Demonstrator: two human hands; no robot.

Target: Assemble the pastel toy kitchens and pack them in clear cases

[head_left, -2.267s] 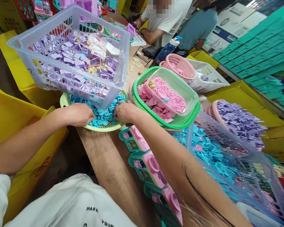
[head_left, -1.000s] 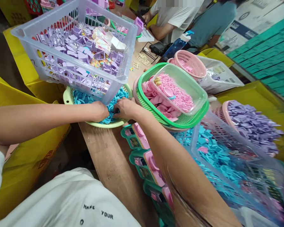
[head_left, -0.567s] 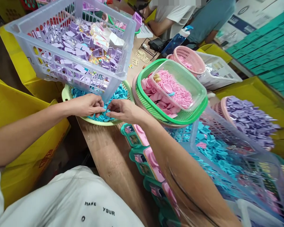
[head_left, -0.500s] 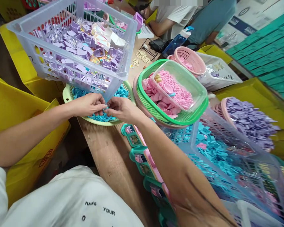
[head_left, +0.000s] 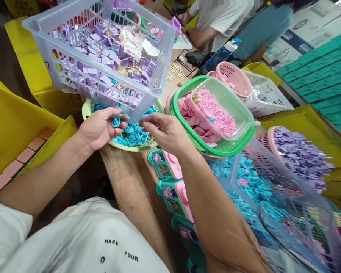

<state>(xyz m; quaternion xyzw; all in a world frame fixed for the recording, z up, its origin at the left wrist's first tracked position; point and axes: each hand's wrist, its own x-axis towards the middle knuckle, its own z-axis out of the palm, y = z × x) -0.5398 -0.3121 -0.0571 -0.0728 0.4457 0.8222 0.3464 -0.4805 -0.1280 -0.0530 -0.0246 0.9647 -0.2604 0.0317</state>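
A small blue plastic piece [head_left: 116, 121] rests on the fingers of my left hand [head_left: 98, 128], which is turned palm up with its thumb beside the piece. To the right, my right hand [head_left: 168, 131] has its thumb and fingertips close together; whether anything small is between them cannot be made out. Both hands are over a pale green basket [head_left: 121, 147] of blue pieces [head_left: 133, 134]. The corner of a large translucent crate [head_left: 102, 70] with purple parts overhangs that basket.
A green basket [head_left: 208, 146] with pink pieces stands right of my hands. Teal and pink toy sets [head_left: 170, 189] line the wooden table [head_left: 136, 189]. Blue and purple parts fill crates at the right. Yellow boxes [head_left: 22, 129] stand left. Two people sit across the table.
My hands have moved apart, and my left hand has turned palm up, showing the blue piece. The view has shifted slightly.
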